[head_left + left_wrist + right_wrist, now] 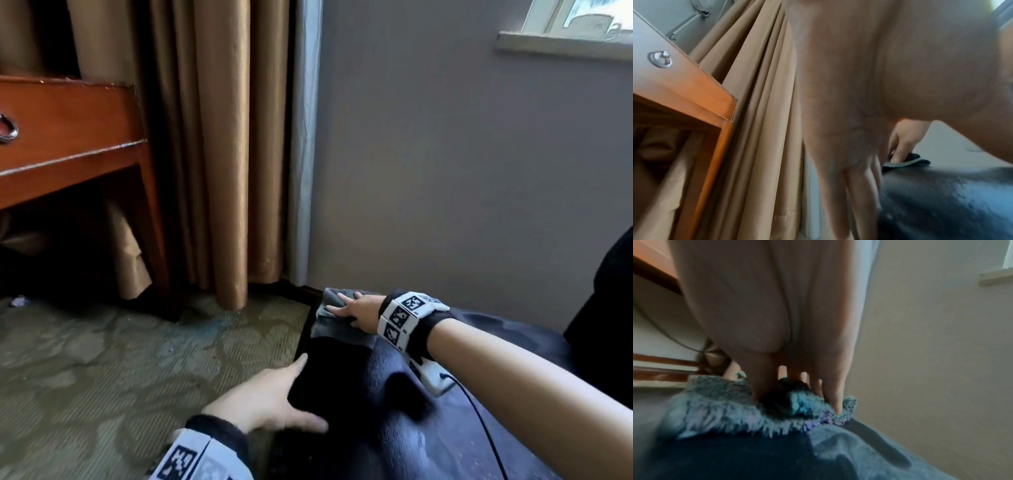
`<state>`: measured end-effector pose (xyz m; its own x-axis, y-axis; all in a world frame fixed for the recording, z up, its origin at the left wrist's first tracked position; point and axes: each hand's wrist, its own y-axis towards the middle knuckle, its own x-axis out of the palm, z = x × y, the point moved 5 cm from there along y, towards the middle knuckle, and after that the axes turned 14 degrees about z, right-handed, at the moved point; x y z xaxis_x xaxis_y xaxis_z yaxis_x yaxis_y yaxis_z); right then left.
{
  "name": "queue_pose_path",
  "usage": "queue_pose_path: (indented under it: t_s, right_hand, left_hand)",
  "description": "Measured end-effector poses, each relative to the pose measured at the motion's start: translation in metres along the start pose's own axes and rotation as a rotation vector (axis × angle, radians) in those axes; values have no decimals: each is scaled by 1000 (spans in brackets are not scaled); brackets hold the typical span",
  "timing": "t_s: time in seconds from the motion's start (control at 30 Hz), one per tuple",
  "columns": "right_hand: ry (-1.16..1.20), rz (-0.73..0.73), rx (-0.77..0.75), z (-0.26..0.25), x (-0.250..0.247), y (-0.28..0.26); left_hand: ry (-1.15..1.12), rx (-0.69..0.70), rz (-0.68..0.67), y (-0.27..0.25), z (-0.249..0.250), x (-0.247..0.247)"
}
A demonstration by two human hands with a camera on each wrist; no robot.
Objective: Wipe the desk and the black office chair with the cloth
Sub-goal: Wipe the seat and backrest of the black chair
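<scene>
The black office chair's seat [394, 445] fills the lower right of the head view. A fuzzy grey cloth [342, 330] lies on its far left corner. My right hand [342, 303] presses the cloth flat with straight, spread fingers; the right wrist view shows the cloth [725, 410] bunched under the fingertips on the seat [756, 459]. My left hand [267, 394] rests against the seat's left edge, thumb on top and fingers straight down the side [838, 113]. The wooden desk [68, 126] with a ring pull stands at upper left.
Tan curtains [212, 137] hang to the floor between the desk and a grey wall [445, 171]. A window sill [561, 44] is at the top right. Patterned carpet [102, 359] lies left of the chair. The chair's dark back [609, 308] rises at the right edge.
</scene>
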<state>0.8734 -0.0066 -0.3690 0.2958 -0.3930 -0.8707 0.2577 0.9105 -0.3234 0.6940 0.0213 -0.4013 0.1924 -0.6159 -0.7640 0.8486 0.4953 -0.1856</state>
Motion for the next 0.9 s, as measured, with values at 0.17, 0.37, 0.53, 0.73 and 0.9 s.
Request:
queue_pose_path:
  t_s: [0.17,0.37,0.53,0.73,0.9]
  right_hand:
    - [64,15,-135,-21,8,-20]
    - [102,-19,21,11,-9,-1]
    - [79,89,-2,-7,-14,19]
    - [95,59,64,9,-12,26]
    - [35,48,207,29,-1,17]
  left_hand:
    - [62,102,-21,8,29,21]
    - [126,114,-35,8,34,24]
    - [86,89,-36,5,31,22]
    - [55,88,-15,1,34,21]
    - [63,91,-17,0,33,18]
